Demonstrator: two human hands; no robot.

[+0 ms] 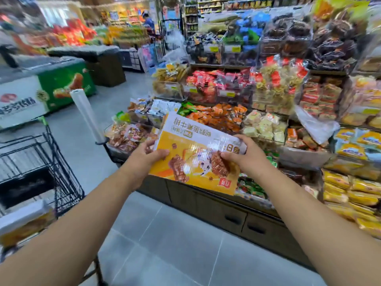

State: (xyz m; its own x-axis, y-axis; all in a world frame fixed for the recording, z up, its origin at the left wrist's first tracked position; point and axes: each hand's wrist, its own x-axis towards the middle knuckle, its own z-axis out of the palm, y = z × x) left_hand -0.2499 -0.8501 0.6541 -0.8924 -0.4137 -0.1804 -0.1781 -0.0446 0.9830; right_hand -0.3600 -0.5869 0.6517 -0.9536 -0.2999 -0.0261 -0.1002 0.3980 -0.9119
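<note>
The left hand (146, 154) and right hand (243, 156) each grip a side edge of a yellow-and-white snack packet (193, 149), held upside down, fingers curled around it. A black shopping cart (51, 159) stands to the left. Beyond the packet rise tiered shelves (222, 67) of bagged snacks.

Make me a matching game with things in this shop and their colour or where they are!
Things:
1. pack
2. cart
3. bag roll
4. freezer

Match with:
a. green and white
b. black wire
c. gripped by left hand and right hand
d. white, on a black holder

Pairs: 1-c, 2-b, 3-d, 4-a
</note>
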